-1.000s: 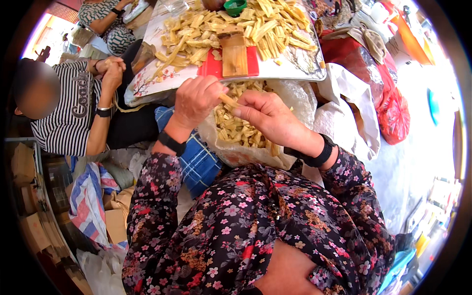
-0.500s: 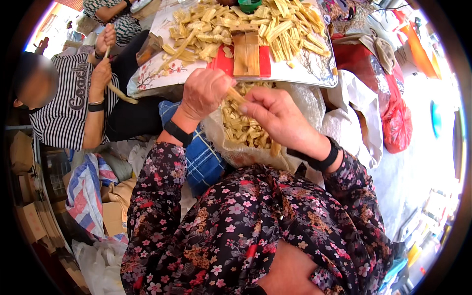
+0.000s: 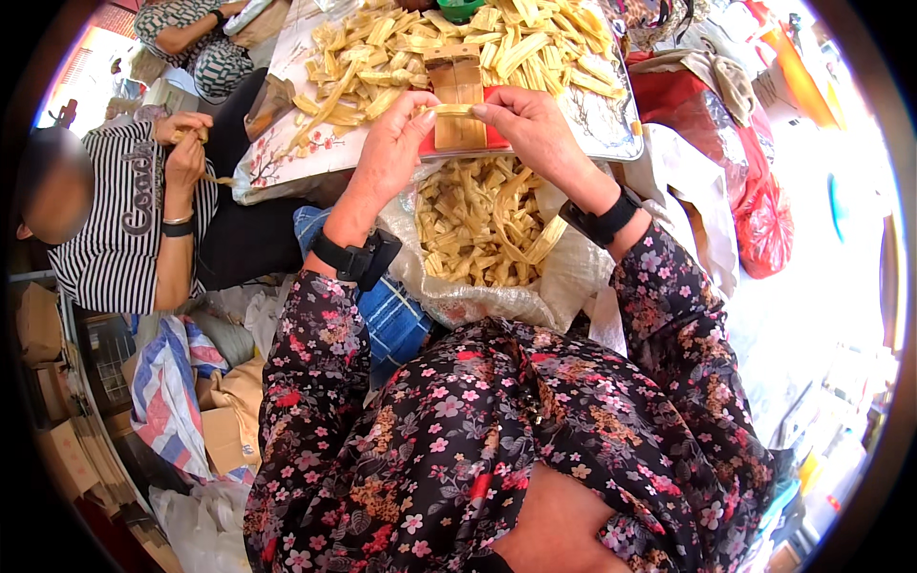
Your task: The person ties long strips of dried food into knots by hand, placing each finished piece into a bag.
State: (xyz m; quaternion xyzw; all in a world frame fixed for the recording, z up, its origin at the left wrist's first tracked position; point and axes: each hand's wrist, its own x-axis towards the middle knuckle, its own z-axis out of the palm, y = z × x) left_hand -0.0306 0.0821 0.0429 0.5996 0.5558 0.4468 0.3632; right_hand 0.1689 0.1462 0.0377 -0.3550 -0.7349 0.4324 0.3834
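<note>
My left hand (image 3: 390, 143) and my right hand (image 3: 540, 136) pinch the two ends of a short yellow strip (image 3: 453, 110), fibrous and dried-looking. They stretch it level just above a narrow wooden board (image 3: 457, 72). The board lies on a red mat (image 3: 499, 139) at the table's near edge. Beneath my hands, an open woven sack (image 3: 444, 301) holds many cut yellow pieces (image 3: 482, 224). A heap of similar yellow strips (image 3: 382, 57) spreads over the far part of the table, on both sides of the board.
The white patterned table (image 3: 287, 119) has a green bowl (image 3: 461, 10) at its far edge. On the left, a person in a striped shirt (image 3: 124, 215) handles a strip; another person (image 3: 196, 38) sits farther back. A red plastic bag (image 3: 764, 229) hangs at right. Striped bags (image 3: 172, 392) lie lower left.
Both hands have moved forward from over the sack to the board, turning the strip from tilted to level. The striped-shirt person's hands have come down, with the strip bunched in them.
</note>
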